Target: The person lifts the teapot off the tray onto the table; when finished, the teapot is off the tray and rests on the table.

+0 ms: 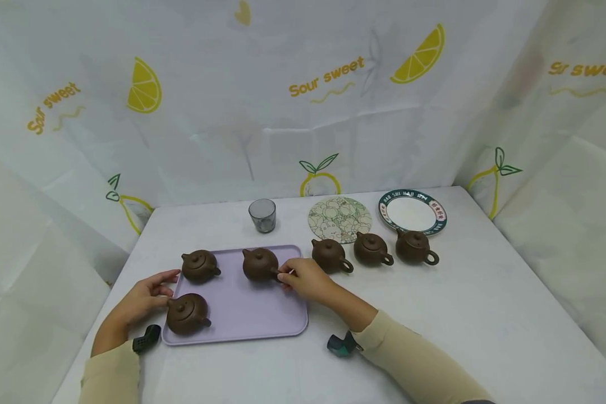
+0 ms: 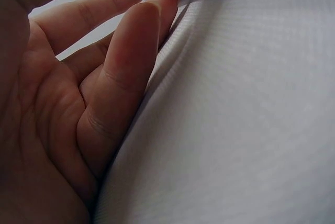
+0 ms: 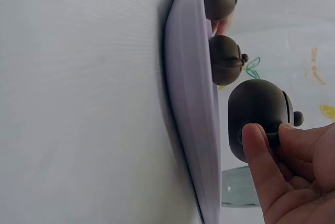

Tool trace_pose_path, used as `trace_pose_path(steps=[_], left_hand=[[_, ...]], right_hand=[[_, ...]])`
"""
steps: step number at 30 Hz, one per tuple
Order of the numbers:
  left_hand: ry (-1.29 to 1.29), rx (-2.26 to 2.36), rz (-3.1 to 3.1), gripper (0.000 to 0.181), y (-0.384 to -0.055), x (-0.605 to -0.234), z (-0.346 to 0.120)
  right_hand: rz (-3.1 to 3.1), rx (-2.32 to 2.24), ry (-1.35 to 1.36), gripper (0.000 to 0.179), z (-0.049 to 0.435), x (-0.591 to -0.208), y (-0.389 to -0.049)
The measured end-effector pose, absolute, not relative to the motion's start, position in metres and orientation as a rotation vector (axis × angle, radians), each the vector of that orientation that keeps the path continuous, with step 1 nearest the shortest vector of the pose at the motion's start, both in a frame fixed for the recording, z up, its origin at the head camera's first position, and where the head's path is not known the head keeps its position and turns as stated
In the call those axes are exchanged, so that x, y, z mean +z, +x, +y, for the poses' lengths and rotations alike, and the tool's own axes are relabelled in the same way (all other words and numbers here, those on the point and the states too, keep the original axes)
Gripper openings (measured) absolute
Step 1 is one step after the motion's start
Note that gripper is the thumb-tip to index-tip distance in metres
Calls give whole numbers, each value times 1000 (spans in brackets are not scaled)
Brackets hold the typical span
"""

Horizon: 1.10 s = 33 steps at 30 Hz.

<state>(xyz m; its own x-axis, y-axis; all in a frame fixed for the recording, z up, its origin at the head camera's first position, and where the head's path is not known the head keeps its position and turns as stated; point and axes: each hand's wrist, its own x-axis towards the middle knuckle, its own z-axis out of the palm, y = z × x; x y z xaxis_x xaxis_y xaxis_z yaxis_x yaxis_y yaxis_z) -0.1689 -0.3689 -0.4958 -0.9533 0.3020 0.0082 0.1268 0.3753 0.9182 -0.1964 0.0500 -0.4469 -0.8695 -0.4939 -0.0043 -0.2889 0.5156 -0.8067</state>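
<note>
My right hand (image 1: 307,279) pinches a brown teapot (image 1: 259,264) by its handle, over the far right part of a lilac tray (image 1: 252,328). In the right wrist view, thumb and fingertips close on the handle of this teapot (image 3: 259,101), which shows close above the tray rim (image 3: 191,77). My left hand (image 1: 143,298) lies at the tray's left edge with its fingers loosely bent, fingertips right at the rim. Two more brown teapots stand on the tray's left side, one at the far corner (image 1: 200,266) and another at the near corner (image 1: 187,313).
Right of the tray, three more brown teapots (image 1: 328,255) stand in a row on the white table (image 1: 434,336). Behind them lie a round patterned mat (image 1: 335,213) and a plate with a dark green rim (image 1: 436,224). A grey glass (image 1: 262,216) stands behind the tray.
</note>
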Motion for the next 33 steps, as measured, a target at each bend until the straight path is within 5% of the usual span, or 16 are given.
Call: trace_pose_path(steps=[33], left_hand=[[319, 1584, 2488, 64, -168, -492, -368]], right_hand=[[2522, -1243, -621, 10, 196, -444, -121]])
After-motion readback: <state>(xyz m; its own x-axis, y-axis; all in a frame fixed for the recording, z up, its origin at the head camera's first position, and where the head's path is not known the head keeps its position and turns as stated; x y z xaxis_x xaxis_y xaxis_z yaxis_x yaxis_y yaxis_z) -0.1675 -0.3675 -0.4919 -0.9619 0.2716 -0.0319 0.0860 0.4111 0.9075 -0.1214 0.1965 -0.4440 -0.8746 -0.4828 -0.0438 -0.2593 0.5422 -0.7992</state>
